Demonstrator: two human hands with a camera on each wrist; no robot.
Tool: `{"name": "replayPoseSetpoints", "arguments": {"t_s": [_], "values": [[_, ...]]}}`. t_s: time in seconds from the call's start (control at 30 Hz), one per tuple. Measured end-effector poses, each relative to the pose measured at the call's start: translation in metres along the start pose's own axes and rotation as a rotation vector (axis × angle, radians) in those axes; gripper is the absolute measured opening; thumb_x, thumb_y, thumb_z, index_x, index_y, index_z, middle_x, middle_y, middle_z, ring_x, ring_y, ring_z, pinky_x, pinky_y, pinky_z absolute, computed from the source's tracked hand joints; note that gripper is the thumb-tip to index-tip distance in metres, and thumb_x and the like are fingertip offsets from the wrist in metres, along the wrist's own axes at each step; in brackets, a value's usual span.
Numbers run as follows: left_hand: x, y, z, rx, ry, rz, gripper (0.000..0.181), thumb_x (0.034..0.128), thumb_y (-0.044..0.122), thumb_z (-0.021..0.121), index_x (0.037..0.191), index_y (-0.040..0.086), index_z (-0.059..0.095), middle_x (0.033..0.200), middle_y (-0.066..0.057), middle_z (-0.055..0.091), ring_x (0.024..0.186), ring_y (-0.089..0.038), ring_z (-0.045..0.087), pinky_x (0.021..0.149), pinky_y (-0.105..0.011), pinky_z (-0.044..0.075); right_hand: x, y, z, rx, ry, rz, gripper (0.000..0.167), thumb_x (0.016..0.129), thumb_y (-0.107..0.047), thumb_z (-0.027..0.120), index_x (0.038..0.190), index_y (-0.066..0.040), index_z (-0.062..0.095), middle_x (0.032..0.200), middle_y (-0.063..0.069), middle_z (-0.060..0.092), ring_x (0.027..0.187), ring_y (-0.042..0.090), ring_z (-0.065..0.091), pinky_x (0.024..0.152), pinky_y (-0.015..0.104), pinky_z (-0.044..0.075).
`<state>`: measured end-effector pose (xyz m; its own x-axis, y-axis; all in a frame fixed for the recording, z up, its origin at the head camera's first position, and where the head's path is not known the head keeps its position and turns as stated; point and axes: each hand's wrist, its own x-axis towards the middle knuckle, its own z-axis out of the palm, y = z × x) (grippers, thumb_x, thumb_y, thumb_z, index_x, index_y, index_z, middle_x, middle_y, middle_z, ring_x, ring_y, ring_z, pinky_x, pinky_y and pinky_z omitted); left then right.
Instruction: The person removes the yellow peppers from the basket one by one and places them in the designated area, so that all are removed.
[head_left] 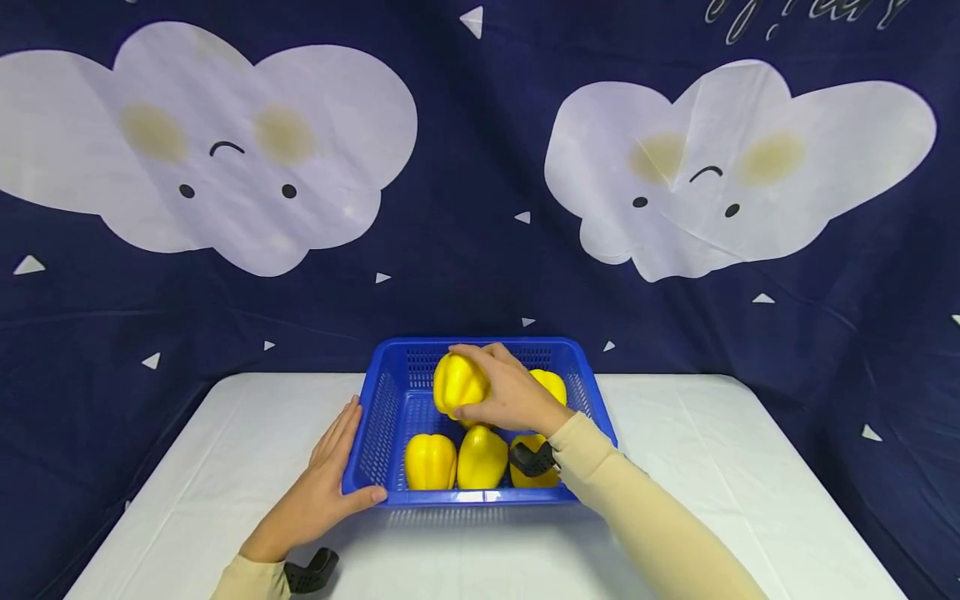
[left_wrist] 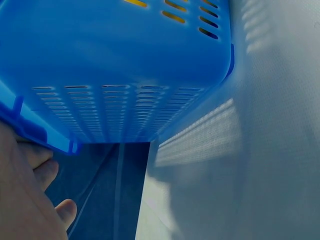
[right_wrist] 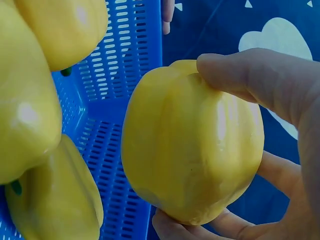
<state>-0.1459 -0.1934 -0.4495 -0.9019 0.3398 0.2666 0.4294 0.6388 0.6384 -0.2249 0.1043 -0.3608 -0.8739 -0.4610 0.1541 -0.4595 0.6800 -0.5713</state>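
A yellow bell pepper (head_left: 459, 385) is held by my right hand (head_left: 510, 392) over the blue plastic basket (head_left: 480, 497). In the right wrist view, the thumb and fingers grip this pepper (right_wrist: 192, 145) from opposite sides, clear of the basket floor. Along the basket's left side lies my left hand (head_left: 322, 483), its fingers straight against the outer edge and its thumb on the front left corner of the rim. Inside, a pepper (head_left: 431, 462) sits at the front left, another (head_left: 482, 458) beside it. A third (head_left: 534, 475) is partly hidden by the right wrist camera.
Another yellow pepper (head_left: 550, 385) lies at the basket's back right, partly behind my hand. The basket stands on a white-covered table (head_left: 247, 433). Behind it hangs a dark blue cloth (head_left: 472, 275) with white clouds and triangles.
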Motion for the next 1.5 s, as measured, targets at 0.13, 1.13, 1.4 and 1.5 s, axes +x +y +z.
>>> {"name": "replayPoseSetpoints", "arguments": {"t_s": [0.13,1.13,1.4,1.5], "values": [[0.0,-0.001,0.0,-0.002,0.003,0.007,0.112,0.0832,0.035,0.08,0.162,0.005,0.006,0.169,-0.01,-0.003,0.153,-0.039,0.002,0.109,-0.076,0.013,-0.007,0.003,-0.006,0.008,0.015,0.001,0.083,0.077,-0.038,0.083,0.15,-0.032,0.045,0.13,0.006,0.05,0.102,0.021,0.055,0.082,0.037,0.052],[-0.001,-0.001,-0.002,-0.003,-0.004,0.007,0.112,0.0835,0.034,0.08,0.161,0.004,0.006,0.169,-0.011,-0.003,0.152,-0.04,0.001,0.111,-0.074,0.012,-0.065,0.059,-0.048,-0.019,0.161,-0.019,0.082,0.079,-0.035,0.086,0.149,-0.021,0.046,0.137,0.008,0.053,0.107,0.023,0.057,0.092,0.045,0.052],[-0.001,0.001,-0.001,-0.009,-0.004,-0.002,0.112,0.0834,0.034,0.08,0.161,0.003,0.006,0.169,-0.012,-0.003,0.153,-0.04,0.001,0.112,-0.074,0.011,-0.077,0.075,-0.056,-0.031,0.219,-0.014,0.083,0.079,-0.035,0.086,0.15,-0.02,0.046,0.138,0.01,0.054,0.112,0.027,0.057,0.093,0.048,0.052],[-0.001,0.001,-0.001,-0.01,-0.005,-0.003,0.112,0.0834,0.035,0.08,0.161,0.003,0.006,0.169,-0.012,-0.003,0.152,-0.04,0.001,0.112,-0.074,0.011,-0.081,0.081,-0.061,-0.015,0.23,-0.004,0.083,0.079,-0.035,0.086,0.15,-0.02,0.045,0.138,0.009,0.055,0.11,0.028,0.059,0.096,0.053,0.049]]}}
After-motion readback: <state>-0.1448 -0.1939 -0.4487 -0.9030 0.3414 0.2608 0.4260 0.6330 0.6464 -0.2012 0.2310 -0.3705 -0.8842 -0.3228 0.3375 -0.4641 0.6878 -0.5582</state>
